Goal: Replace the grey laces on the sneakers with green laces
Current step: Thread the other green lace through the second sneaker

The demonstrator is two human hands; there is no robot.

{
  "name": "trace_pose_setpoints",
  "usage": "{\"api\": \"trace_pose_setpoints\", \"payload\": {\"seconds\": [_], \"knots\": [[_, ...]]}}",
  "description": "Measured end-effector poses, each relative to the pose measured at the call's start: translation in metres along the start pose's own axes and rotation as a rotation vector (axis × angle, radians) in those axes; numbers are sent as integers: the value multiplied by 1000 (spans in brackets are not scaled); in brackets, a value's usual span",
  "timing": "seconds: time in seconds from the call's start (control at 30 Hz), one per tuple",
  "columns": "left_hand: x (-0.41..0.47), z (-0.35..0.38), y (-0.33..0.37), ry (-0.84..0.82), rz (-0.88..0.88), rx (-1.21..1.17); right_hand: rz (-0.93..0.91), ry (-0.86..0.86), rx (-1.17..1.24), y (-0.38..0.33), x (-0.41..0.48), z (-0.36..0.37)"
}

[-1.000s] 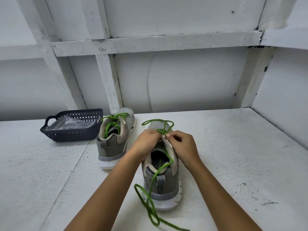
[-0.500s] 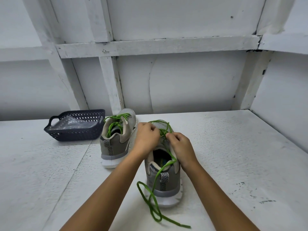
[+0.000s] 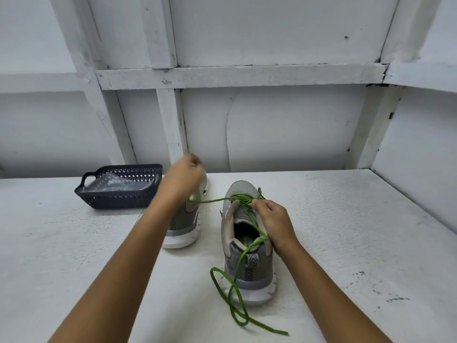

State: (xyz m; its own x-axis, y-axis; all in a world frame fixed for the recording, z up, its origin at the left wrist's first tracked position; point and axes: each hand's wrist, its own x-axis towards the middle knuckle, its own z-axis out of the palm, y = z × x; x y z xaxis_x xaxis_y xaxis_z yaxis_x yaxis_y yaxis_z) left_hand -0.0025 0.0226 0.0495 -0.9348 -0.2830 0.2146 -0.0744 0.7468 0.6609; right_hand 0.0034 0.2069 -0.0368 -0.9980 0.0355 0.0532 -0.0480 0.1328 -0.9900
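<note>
Green lace (image 3: 215, 200) is threaded through the near grey sneaker (image 3: 262, 273) at lower centre, its free end looping on the white table (image 3: 74, 256) behind the heel. The right hand (image 3: 274, 221) pinches the lace at the top eyelets. The left hand (image 3: 183, 179), blurred and with curled fingers, pulls a taut strand leftward, over the second sneaker (image 3: 184, 224). A dark basket (image 3: 116, 196) holding clear plastic (image 3: 116, 180) sits at left.

No text can be read; a small yellowish print (image 3: 245, 240) inside the near sneaker (image 3: 249, 271) is too blurred.
</note>
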Motion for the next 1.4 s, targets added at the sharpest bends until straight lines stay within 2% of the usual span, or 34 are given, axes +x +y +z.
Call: {"api": "trace_pose_setpoints", "payload": {"seconds": [0.1,0.23,0.37,0.43,0.5,0.53,0.67,0.7,0.77,0.83,0.87,1.0,1.07,1.17,1.27,1.4], "knots": [[-7,23,17,-205,190,372,5,-3,13,-3,-3,3],[-10,56,37,-426,287,581,-22,34,-19,-4,-4,2],[-4,76,39,-402,314,594,-32,83,-31,-2,-5,-3],[-1,76,32,-382,305,469,-20,92,-16,-2,-6,-1],[-5,65,26,-406,276,243,-16,102,-13,-1,-7,0],[-6,56,23,-404,229,66,-17,110,-15,-1,-8,1],[-12,8,9,-404,-21,-949,-6,131,1,2,-9,0],[-11,-3,5,-390,-37,-1051,-5,140,11,3,-8,-1],[-11,-18,0,-311,-48,-1081,-4,153,18,6,-7,-2],[-10,-30,-6,-212,-89,-993,-2,161,32,8,-8,-1],[-10,-34,-8,-182,-78,-847,-2,163,45,9,-8,0],[-9,-29,1,-183,130,164,-26,169,59,9,-7,3],[-11,-11,16,-193,276,422,-27,167,69,9,-7,4],[-14,24,35,-298,427,563,-31,151,64,9,-8,5],[-17,58,43,-377,457,716,-35,152,41,9,-7,4],[-14,74,34,-334,456,649,-30,150,47,9,-7,4]]}}
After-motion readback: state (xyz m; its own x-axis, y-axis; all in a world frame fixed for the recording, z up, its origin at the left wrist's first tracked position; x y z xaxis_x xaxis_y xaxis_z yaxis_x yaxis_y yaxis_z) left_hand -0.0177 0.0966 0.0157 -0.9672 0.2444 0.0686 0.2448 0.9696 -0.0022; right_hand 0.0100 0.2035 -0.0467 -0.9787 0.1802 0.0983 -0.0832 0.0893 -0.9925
